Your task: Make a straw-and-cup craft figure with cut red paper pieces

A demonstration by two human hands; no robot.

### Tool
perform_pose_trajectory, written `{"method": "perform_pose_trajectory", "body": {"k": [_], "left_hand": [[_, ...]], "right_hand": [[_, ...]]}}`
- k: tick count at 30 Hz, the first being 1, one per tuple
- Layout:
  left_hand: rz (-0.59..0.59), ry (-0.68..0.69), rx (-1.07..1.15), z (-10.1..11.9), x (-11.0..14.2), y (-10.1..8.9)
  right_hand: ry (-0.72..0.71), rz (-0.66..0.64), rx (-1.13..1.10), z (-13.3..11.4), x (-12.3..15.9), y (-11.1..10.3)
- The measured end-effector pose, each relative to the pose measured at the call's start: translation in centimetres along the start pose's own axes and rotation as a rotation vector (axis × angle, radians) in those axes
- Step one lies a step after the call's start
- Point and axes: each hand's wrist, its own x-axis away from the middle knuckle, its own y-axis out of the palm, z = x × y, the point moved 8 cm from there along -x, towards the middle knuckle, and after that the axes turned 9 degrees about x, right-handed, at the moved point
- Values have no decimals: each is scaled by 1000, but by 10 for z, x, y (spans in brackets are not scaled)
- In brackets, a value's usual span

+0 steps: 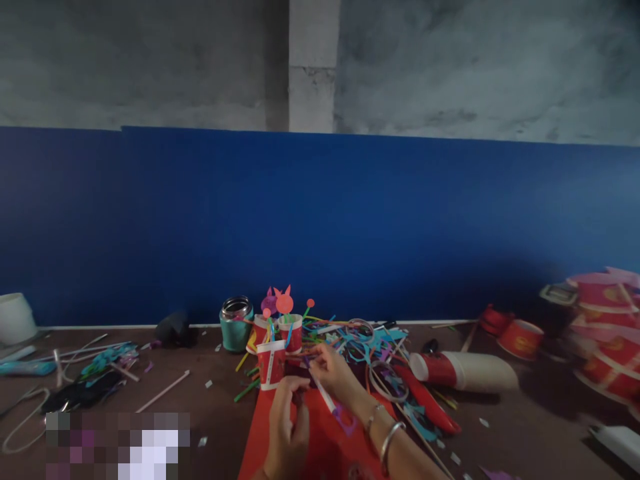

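Note:
My left hand is low in the middle, over a red sheet. Its fingers curl toward the thumb, and anything between them is too small to make out. To its right, my right hand has its fingertips pinched together; what they grip is unclear. A slim white piece with a purple looped end lies slanting beneath my right palm and wrist. Just beyond my left fingers stands a red and white paper cup. Behind it, another paper cup holds straws topped with an orange-red eared paper head.
A teal metal jar stands left of the cups. Cut paper and straws are heaped behind my right hand. Stacked paper cups lie on their side to the right. Red paper constructions stand far right. A blue panel backs the table.

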Motion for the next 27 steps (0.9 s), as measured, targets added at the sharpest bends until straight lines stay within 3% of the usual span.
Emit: {"method": "perform_pose_trajectory", "body": {"k": [6,10,13,17,22,24,27], "left_hand": [[1,-84,-43,-10,-4,-4],[-65,-108,-68,-11,-4,4],[-191,-170,-121,-21,0,17],[-488,-174,-250,-30,12,38],[-823,-88,-420,-24,25,56],[-890,-48,-468,-20,24,61],[-884,10,-515,-17,18,65]], "right_hand": [[8,-28,139,7,28,-45],[-1,-46,307,10,46,-60],[35,-58,368,14,56,-57],[61,-77,409,13,75,-47],[-60,-298,421,7,113,-20],[-104,-318,440,6,121,-17],[-66,-251,517,13,119,-26]]}}
